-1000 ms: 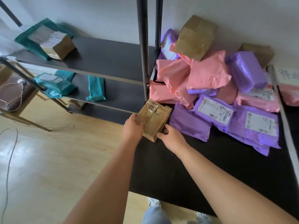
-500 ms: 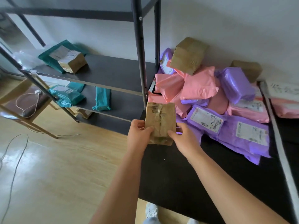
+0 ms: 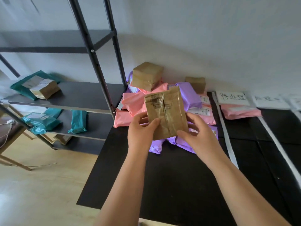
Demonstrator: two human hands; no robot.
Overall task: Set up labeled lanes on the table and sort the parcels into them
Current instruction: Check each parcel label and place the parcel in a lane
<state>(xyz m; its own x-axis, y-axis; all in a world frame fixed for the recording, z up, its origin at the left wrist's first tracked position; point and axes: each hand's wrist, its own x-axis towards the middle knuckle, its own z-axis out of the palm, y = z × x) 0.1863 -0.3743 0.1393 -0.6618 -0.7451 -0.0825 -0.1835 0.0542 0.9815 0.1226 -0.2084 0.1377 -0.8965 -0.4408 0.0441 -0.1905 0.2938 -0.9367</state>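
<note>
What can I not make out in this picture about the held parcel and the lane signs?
Head view only.
- brown parcel: its label print is too small and blurred.
- second lane sign: writing blurred; the third sign is cut by the right edge.
- purple parcels: partly hidden behind the left hand, right hand and the brown parcel.

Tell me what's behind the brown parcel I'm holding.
The pile of pink mailers and purple mailers on the black table, with a taped brown box on top. The brown parcel, left hand and right hand hide the pile's middle.
</note>
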